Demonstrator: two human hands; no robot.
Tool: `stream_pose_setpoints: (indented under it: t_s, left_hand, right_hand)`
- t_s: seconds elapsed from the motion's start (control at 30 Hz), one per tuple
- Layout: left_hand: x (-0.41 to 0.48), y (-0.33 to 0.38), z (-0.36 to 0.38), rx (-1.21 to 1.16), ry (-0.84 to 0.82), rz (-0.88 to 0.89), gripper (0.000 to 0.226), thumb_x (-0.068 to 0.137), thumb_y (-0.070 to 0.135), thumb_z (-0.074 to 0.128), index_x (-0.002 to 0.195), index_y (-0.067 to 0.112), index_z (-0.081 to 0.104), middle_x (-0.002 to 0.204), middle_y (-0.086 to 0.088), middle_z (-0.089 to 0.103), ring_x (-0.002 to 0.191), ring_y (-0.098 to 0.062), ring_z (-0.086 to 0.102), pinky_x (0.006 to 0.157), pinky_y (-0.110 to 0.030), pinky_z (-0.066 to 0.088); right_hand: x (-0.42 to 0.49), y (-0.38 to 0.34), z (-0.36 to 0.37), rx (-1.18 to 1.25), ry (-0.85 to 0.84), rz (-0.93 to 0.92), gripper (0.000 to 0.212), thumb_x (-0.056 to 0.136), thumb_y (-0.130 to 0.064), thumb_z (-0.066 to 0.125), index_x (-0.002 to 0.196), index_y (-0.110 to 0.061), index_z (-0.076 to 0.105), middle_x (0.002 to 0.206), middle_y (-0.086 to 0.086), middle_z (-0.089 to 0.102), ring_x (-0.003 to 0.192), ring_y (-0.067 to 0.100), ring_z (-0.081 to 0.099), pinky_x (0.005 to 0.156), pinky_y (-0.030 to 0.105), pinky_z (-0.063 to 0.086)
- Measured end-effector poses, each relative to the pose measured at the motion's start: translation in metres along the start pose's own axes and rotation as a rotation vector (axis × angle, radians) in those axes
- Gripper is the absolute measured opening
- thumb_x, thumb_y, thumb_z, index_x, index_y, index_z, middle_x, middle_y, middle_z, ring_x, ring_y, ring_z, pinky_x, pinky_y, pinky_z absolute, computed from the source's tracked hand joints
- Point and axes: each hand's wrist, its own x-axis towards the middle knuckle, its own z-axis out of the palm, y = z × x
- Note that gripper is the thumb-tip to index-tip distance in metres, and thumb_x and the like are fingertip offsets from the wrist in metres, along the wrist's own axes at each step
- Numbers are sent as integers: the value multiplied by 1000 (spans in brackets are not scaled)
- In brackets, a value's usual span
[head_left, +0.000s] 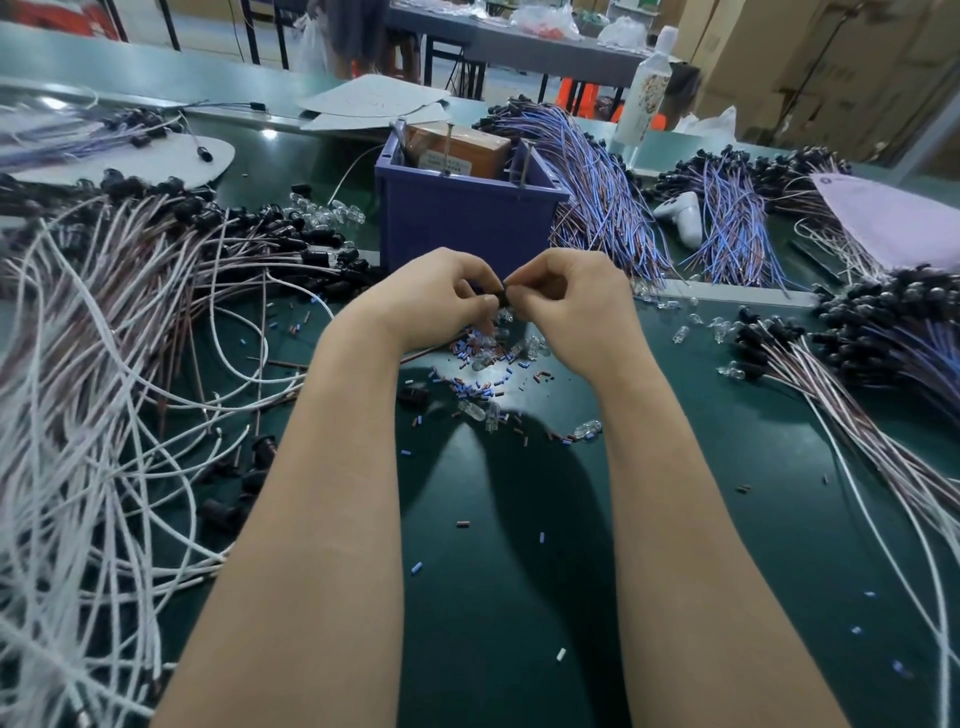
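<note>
Pinched between both sets of fingertips, the small black socket (500, 298) is the part we hold. Our left hand (441, 299) curls round it from one side and our right hand (569, 301) from the other, with thumbs and forefingers closed narrowly on it.

From the head view, the socket is held in the air above the green mat (519, 571). It is just in front of the blue bin (467, 218) and directly over a scatter of glass bulbs (488, 358) and cut sleeve bits (470, 387). We cannot tell whether a bulb is seated in the socket, because the fingers hide its mouth.

We judge the step in hand to be fitting a bulb into the socket. The next move calls for a straight, light push along the socket's axis, with the glass gripped gently to avoid cracking it. White wires (104, 364) lie piled at left, and blue wires (602, 197) lie beside the bin at right.
</note>
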Motion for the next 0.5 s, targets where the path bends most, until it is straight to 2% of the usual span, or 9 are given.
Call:
stream_pose_setpoints:
  t_s: [0.07,0.13,0.2,0.3,0.37,0.43,0.5]
  left_hand:
    - [0,-1,-1,-24,26,14,10,96,22,54,98,27,62,74,14,68,65,9,57,62,-7,36]
    - [0,-1,-2,-76,61,33,9,96,23,55,96,29,62,73,14,68,63,14,57,63,-7,36]
    - [1,0,-2,-108,79,49,8,95,21,56,97,27,62,77,12,69,67,10,59,68,-11,40]
    - [4,0,1,-83,80,53,8,93,20,59,97,25,62,84,9,71,79,-3,63,81,-22,46]
    - [5,0,2,-53,107,52,9,92,19,61,97,26,62,86,7,70,85,-9,64,88,-29,48]
    - [5,0,2,-48,161,62,11,91,17,61,96,26,62,90,4,70,90,-14,64,89,-31,50]
    - [6,-1,2,-49,232,65,12,91,15,61,97,25,63,94,2,68,93,-17,64,90,-31,50]
  right_hand:
    - [0,0,-2,136,1,38,13,83,-5,66,81,-18,70,69,-4,68,68,11,67,70,20,55]
    - [0,1,-4,382,2,103,14,85,-2,65,81,-15,69,71,1,69,66,10,67,72,22,57]
    - [-1,1,-4,562,-1,165,12,87,-2,64,85,-12,68,77,5,69,69,12,67,74,22,57]
    - [-1,4,-1,522,0,203,9,89,-2,61,88,-10,67,77,7,67,69,15,65,74,24,58]
    - [-1,4,1,435,10,178,7,90,-4,60,91,-7,66,72,6,65,62,12,61,65,21,55]
    - [-2,2,1,409,50,140,7,91,-4,59,92,-6,65,69,3,64,56,6,58,58,18,53]
    - [-1,1,0,429,102,122,7,91,-3,59,92,-8,64,71,3,64,55,4,59,61,18,53]
